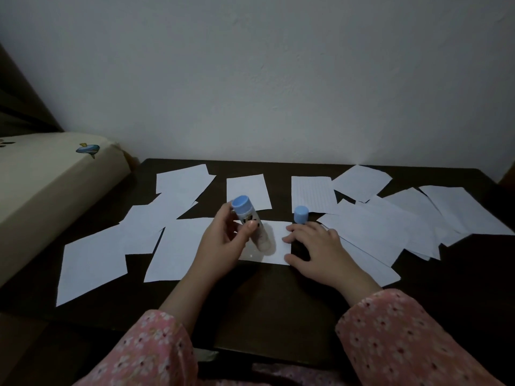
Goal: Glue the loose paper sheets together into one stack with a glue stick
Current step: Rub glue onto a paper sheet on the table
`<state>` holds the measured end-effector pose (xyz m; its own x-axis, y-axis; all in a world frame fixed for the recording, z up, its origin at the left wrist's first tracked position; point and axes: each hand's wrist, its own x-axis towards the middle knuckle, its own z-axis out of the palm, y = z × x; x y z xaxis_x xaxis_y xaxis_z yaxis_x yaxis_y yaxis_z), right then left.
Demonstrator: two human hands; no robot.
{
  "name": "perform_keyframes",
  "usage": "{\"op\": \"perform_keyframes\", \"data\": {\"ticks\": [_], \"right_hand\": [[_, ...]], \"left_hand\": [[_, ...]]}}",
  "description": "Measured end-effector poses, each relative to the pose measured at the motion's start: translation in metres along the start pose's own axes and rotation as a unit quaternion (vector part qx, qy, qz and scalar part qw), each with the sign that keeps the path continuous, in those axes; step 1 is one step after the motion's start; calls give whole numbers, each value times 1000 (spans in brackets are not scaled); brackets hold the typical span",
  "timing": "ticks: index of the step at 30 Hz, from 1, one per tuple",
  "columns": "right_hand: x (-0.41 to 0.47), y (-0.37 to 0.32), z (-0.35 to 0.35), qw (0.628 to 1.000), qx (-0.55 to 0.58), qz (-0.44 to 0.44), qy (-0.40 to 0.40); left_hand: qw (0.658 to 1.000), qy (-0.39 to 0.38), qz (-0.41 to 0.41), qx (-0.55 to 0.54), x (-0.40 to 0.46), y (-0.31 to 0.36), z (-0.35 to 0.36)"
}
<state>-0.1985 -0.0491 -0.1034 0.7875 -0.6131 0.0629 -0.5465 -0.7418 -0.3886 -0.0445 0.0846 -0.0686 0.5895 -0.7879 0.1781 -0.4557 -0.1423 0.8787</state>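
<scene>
Gluing had barely begun: left hand (223,240) gripped the blue-capped glue stick (250,222) on one white paper sheet (274,246), right hand (315,246) lay flat, other sheets (370,232) scattered loose

Hands at work on paper sheets over a dark table

The left hand (223,240) grips a tilted glue stick (252,222), its lower end on a small sheet (274,246). The right hand (315,249) rests fingers spread at that sheet's edge, just before a blue cap (301,214). Loose sheets (370,229) are scattered across the table (264,302).
</scene>
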Motion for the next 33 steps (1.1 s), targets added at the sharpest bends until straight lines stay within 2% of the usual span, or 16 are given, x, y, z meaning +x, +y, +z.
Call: {"op": "perform_keyframes", "data": {"ticks": [9, 21, 33], "right_hand": [[0, 4, 2, 1000, -16, -16, -18], [-4, -2, 2, 999, -35, -10, -9], [-3, -5, 2, 1000, -20, 11, -7]], "left_hand": [[995, -74, 63, 20, 8, 2, 17], [985, -112, 88, 96, 4, 6, 21], [989, -72, 57, 117, 8, -7, -11]]}}
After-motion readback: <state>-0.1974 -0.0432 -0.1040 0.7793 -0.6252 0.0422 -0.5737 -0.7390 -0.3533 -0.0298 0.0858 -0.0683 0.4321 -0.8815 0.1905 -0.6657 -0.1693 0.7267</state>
